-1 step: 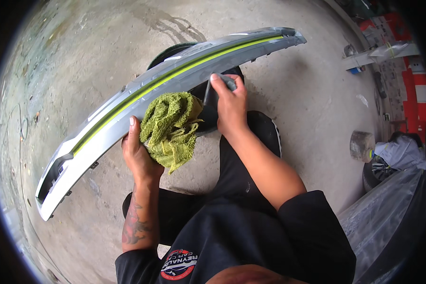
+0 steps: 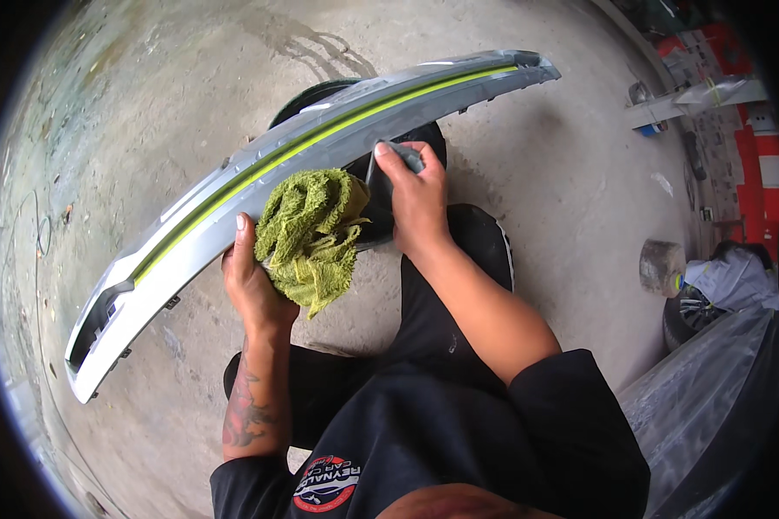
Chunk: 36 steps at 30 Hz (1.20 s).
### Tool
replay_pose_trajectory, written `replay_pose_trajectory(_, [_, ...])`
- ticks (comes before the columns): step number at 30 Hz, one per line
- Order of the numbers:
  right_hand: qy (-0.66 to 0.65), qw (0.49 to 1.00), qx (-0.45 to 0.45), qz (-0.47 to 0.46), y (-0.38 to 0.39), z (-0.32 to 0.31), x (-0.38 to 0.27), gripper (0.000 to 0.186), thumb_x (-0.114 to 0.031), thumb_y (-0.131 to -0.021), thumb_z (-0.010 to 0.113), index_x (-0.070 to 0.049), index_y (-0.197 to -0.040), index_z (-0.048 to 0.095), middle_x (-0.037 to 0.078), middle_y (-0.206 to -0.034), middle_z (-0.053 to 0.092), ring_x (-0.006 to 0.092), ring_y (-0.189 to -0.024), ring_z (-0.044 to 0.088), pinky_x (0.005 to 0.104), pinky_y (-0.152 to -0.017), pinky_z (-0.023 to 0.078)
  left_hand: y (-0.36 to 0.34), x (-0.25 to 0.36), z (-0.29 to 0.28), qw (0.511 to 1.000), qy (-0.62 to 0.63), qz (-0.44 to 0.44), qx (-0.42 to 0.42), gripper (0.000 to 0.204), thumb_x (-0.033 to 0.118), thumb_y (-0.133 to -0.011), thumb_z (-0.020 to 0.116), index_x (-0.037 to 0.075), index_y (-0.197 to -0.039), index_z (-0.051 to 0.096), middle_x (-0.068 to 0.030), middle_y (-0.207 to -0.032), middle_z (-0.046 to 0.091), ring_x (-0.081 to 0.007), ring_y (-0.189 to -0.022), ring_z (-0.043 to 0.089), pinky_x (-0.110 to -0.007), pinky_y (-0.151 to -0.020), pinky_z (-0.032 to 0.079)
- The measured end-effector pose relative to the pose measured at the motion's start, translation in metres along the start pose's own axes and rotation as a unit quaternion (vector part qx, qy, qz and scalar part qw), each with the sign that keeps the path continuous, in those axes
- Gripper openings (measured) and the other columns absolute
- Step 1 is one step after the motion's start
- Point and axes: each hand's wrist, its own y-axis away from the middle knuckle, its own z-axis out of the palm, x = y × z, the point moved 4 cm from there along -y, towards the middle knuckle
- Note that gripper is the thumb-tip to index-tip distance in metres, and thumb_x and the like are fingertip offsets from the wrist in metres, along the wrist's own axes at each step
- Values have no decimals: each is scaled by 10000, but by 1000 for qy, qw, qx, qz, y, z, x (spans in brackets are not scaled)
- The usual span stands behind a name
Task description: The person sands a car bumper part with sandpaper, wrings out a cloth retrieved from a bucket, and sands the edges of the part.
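A long, curved grey-and-white car bumper piece (image 2: 312, 147) with a yellow-green strip lies diagonally before me. My left hand (image 2: 255, 281) grips its lower edge, thumb on top and fingers hidden below. Against that hand bunches a green terry cloth (image 2: 307, 238), which overlaps the bumper's near edge. My right hand (image 2: 420, 195) is closed just off the near edge, right of the cloth. Between its thumb and fingers is a dark grey folded sheet (image 2: 411, 157) that looks like sandpaper. Dark, round-edged support (image 2: 307, 93) shows partly behind the bumper, mostly hidden.
Concrete floor (image 2: 571, 182) surrounds me, with a wet patch at the far side. Off to the right are a short log-like block (image 2: 662, 268), a wheel (image 2: 692, 316), a grey cloth (image 2: 736, 281) and clear plastic sheeting (image 2: 701, 389). A cable (image 2: 39, 233) runs along the left.
My right hand with the grey sheet has shifted slightly left and down. My left hand, the green cloth and the bumper keep their places.
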Motion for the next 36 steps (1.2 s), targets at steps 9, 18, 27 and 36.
replay_pose_trajectory(9, [2, 999, -1, 34, -8, 4, -11, 253, -166, -855, 792, -77, -980, 591, 12, -923, 641, 99, -822, 573, 273, -762, 461, -3, 2, 3, 1000, -3, 7, -12, 474, 319, -1027, 574, -67, -1299, 533, -203, -1229, 639, -305, -1075, 671, -440, -963, 544])
replay_pose_trajectory(18, [-85, 995, 49, 25, -17, -2, -8, 265, -156, -861, 794, -36, -994, 599, 13, -901, 635, 91, -812, 562, 267, -752, 466, -6, -1, -4, 1000, 0, -5, -18, 465, 291, -1048, 518, -57, -1356, 502, -199, -1281, 625, -311, -1132, 654, -453, -996, 528])
replay_pose_trajectory(27, [-102, 994, 44, 5, -6, 7, -4, 232, -154, -896, 779, -36, -986, 600, 13, -905, 648, 74, -813, 560, 255, -750, 471, -2, -1, -8, 1000, -14, 4, -14, 447, 286, -1036, 546, -59, -1319, 522, -190, -1239, 639, -294, -1105, 663, -436, -977, 536])
replay_pose_trajectory(36, [129, 987, -86, -35, -15, 13, -4, 236, -172, -884, 789, -74, -973, 593, -22, -874, 610, 72, -761, 534, 244, -701, 433, -8, 5, -9, 999, -13, 7, -33, 450, 282, -1058, 492, -55, -1357, 510, -185, -1288, 629, -301, -1116, 663, -439, -982, 533])
